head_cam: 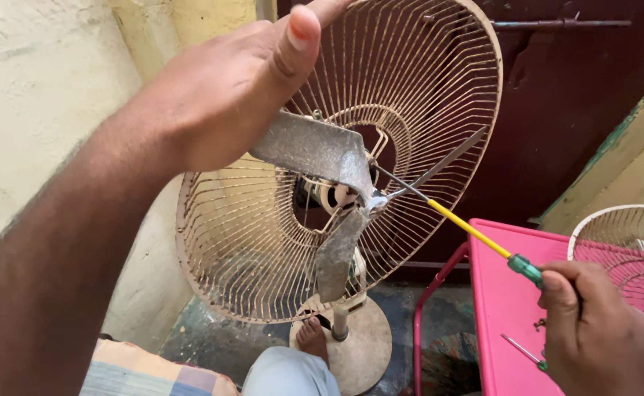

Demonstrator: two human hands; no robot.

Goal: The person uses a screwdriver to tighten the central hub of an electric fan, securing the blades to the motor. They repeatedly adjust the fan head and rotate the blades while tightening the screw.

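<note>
My left hand grips a dusty grey fan blade near its outer end, thumb up against the rear wire guard of a pedestal fan. My right hand holds a screwdriver with a green and yellow handle; its metal tip reaches the blade hub. A second blade hangs downward, and a third shows edge-on to the upper right. The fan's round base stands on the floor.
A pink stool or table stands at the right with a small screwdriver and a screw on it. The fan's white front guard rests there too. My foot touches the fan base. A yellowish wall is left, a dark door behind.
</note>
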